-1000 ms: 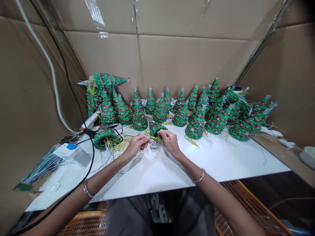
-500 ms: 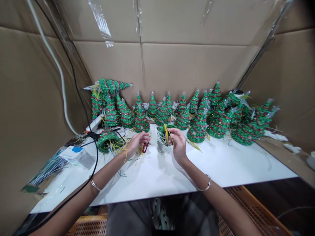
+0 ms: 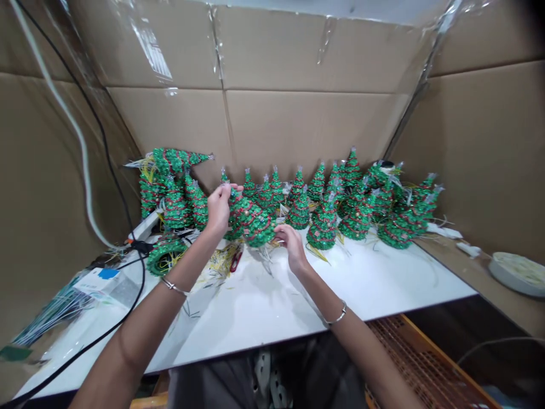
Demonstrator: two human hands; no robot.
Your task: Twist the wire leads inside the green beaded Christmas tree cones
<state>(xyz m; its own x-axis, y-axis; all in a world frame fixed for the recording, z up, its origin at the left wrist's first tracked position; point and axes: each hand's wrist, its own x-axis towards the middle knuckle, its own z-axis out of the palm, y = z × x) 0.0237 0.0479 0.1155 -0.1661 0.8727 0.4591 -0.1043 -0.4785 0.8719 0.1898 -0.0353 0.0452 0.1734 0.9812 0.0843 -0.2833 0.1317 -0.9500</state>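
A small green beaded Christmas tree [image 3: 256, 224] with red garland tilts to the left over the white table. My left hand [image 3: 219, 209] is closed around its top, hiding the tip. At the lower right edge of the same tree, my right hand [image 3: 291, 245] pinches the rim with bent fingers. Pale wires [image 3: 266, 262] hang from under its base. Below my left hand lies a small red tool [image 3: 235, 259] whose kind I cannot make out, beside a scatter of yellow wire clippings [image 3: 220, 264].
Several similar trees [image 3: 323, 224] stand in rows along the cardboard wall [image 3: 315, 125]. One tree [image 3: 166, 254] lies on its side at left, near a black cable [image 3: 142, 284] and a bundle of wires [image 3: 53, 312]. A white bowl [image 3: 517, 278] sits at right.
The tree has turned from base-facing to tip up and tilted. My left hand has moved up from near the red tool to its top. My right hand has left the yellow wires for the rim.
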